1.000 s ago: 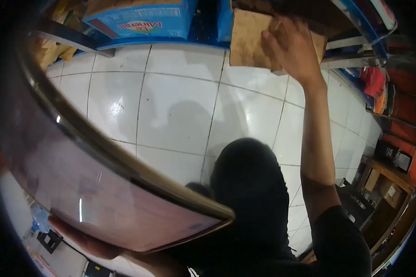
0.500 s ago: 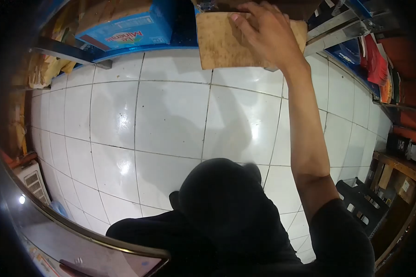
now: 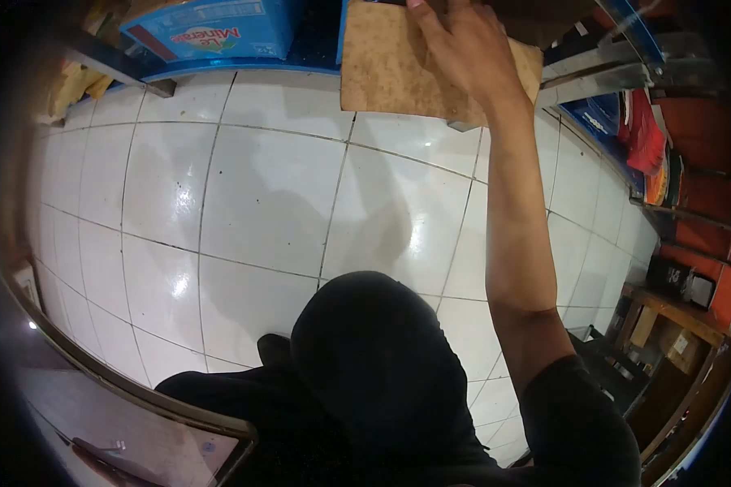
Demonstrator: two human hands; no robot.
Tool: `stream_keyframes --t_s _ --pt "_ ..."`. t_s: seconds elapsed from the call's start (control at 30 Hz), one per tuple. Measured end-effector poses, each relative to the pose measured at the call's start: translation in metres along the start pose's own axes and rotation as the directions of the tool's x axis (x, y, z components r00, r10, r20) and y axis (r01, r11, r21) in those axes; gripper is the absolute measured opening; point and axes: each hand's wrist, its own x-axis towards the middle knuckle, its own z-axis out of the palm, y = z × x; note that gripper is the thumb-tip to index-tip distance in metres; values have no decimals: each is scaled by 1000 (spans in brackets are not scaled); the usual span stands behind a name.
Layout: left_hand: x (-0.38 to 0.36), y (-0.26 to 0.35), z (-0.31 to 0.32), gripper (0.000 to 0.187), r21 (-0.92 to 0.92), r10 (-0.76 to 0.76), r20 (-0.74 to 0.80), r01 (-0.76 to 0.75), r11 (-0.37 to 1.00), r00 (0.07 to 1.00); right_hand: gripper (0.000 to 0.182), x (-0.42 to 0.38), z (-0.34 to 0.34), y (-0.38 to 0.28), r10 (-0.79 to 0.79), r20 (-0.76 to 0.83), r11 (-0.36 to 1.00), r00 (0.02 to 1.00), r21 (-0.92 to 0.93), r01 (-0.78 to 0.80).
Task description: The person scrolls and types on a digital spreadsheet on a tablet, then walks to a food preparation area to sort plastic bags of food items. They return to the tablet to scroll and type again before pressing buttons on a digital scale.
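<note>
My right hand [image 3: 473, 57] reaches to the top of the view, palm down over a tan cardboard flap [image 3: 390, 69]. The thumb stands apart from the other fingers near the flap's far edge. The fingertips run out of the frame, and nothing shows in the grasp. Behind the flap lies a dark brown space, mostly cut off, so what is inside cannot be made out. My left hand is not in view.
A blue printed carton [image 3: 211, 32] sits on a blue shelf at upper left. Metal shelf bars [image 3: 593, 81], red packets [image 3: 643, 134] and a wooden cabinet [image 3: 674, 312] are on the right. A glossy-topped surface [image 3: 138, 430] is at lower left, above white floor tiles [image 3: 276, 187].
The view has shifted, so the flap and carton sit higher in the frame. My right hand stays over the flap, its fingertips now cut off by the top edge.
</note>
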Motion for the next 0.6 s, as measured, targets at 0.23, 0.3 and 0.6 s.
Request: stream_keyframes --t_s 0.23,0.3,0.6 --pt "1 47 6 74 -112 -340 -5 338 935 940 50 50 -31 -17 136 337 972 932 135 -191" --pt "-2 45 6 73 -112 -297 -12 294 949 955 46 96 11 14 121 153 992 981 -49 -115" --pt "-4 44 16 67 -125 -86 -94 74 989 992 46 172 63 94 -16 25 998 1000 -59 17"
